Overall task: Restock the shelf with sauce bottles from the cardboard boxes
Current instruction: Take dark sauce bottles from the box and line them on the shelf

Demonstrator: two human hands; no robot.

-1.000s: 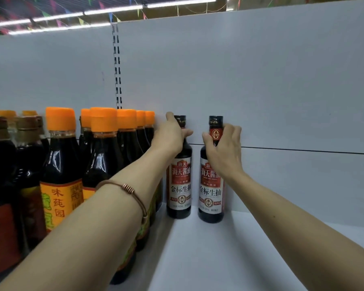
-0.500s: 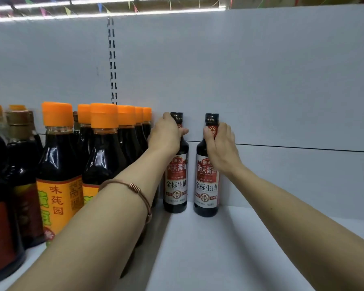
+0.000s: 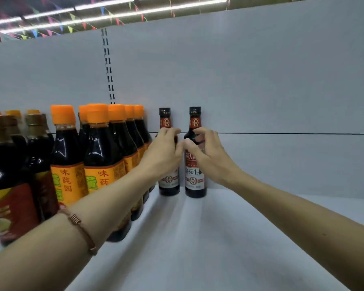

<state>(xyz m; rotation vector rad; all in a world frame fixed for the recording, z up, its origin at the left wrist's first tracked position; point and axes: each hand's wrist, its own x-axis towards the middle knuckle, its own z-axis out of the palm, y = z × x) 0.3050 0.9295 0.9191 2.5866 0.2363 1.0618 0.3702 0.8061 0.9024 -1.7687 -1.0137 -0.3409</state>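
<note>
Two slim dark sauce bottles with black caps and red-and-white labels stand upright side by side at the back of the white shelf [image 3: 219,238], against the back panel. My left hand [image 3: 163,153] covers the shoulder of the left sauce bottle [image 3: 166,120], fingers curled over it. My right hand [image 3: 207,153] grips the right sauce bottle [image 3: 194,122] at its shoulder, thumb on its left side and fingers curled across its front. Both necks and caps show above my hands. No cardboard box is in view.
Rows of bigger dark bottles with orange caps [image 3: 101,148] and orange labels fill the shelf just left of my left forearm. Further left stand bottles with brown caps [image 3: 6,156]. White shelf surface stretches to the right of the two bottles.
Both hands have slid down from the bottle necks to the shoulders and drawn slightly toward me. The camera has tilted, so the bottles sit lower in view.
</note>
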